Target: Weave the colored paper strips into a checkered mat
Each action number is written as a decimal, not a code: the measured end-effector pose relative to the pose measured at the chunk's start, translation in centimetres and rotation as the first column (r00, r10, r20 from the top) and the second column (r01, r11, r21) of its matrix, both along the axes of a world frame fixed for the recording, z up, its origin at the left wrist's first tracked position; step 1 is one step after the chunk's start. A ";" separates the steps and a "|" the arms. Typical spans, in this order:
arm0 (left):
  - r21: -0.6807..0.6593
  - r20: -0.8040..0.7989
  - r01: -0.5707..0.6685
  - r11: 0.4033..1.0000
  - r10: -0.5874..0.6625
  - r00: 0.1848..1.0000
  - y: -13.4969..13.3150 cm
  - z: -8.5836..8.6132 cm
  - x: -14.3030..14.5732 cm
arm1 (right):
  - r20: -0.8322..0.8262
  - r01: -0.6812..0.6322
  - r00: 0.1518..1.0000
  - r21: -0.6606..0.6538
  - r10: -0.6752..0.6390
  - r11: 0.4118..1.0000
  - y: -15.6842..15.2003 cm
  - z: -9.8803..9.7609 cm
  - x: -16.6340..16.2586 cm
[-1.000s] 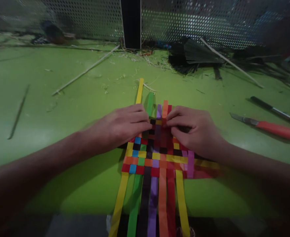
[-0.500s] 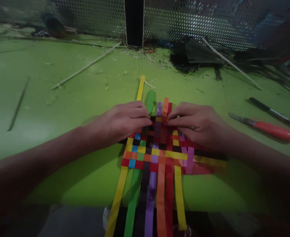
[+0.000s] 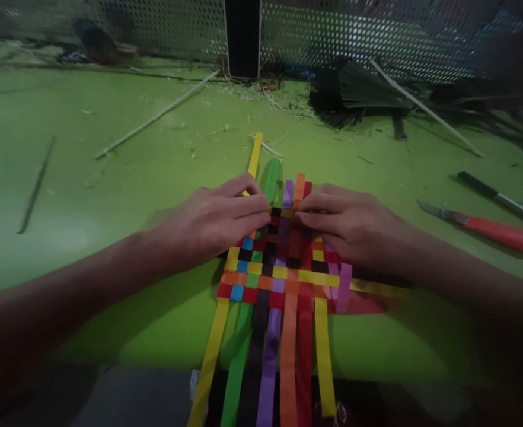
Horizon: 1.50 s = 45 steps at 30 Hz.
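A mat of woven coloured strips [image 3: 280, 273] lies near the table's front edge, with yellow, green, black, purple, orange and red tails hanging over it. My left hand [image 3: 228, 216] grips the mat's far left part, fingers bent and closed beside the green strip [image 3: 272, 178]. Facing it, my right hand [image 3: 345, 219] pinches the far part next to the orange strip [image 3: 300, 182]. Both palms hide portions of the weave. A pink strip [image 3: 344, 287] stands folded across the right end, and a yellow strip [image 3: 255, 153] sticks out at the far left.
On the right lie a red-handled knife [image 3: 501, 231] and a dark thin tool [image 3: 497, 193]. Thin sticks [image 3: 159, 112], fibre scraps and a black brush [image 3: 362, 95] are toward the back. A perforated metal panel [image 3: 177, 35] with a dark upright slab [image 3: 242, 38] borders the table.
My left index finger has lifted and bent more, and my right fingertips have shifted slightly left toward the orange strip. The mat has hardly moved.
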<state>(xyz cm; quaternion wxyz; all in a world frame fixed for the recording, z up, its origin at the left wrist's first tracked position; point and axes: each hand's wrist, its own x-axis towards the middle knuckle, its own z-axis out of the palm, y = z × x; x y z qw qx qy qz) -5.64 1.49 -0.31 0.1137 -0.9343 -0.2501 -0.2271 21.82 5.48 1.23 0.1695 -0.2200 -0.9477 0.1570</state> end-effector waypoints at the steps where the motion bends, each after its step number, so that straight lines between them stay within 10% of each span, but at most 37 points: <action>1: 0.047 -0.015 -0.043 0.998 0.044 0.999 -0.2 -0.1 0.1 | 0.016 -0.030 0.999 0.039 0.029 0.999 0.0 0.0 -0.1; 23: -0.104 -0.082 -0.058 0.993 0.050 0.995 -0.5 0.3 -0.9 | 0.168 -0.177 0.975 0.211 0.143 0.961 0.2 0.5 0.4; 34: -0.147 0.013 -0.082 0.986 0.084 0.996 -1.0 -0.3 -1.5 | 0.038 -0.103 0.994 -0.087 0.107 0.991 0.6 1.9 2.5; 45: -0.127 -0.002 -0.080 0.989 0.081 0.997 -1.4 -0.6 -1.7 | -0.008 -0.039 0.999 0.057 0.039 0.998 -1.3 0.5 4.1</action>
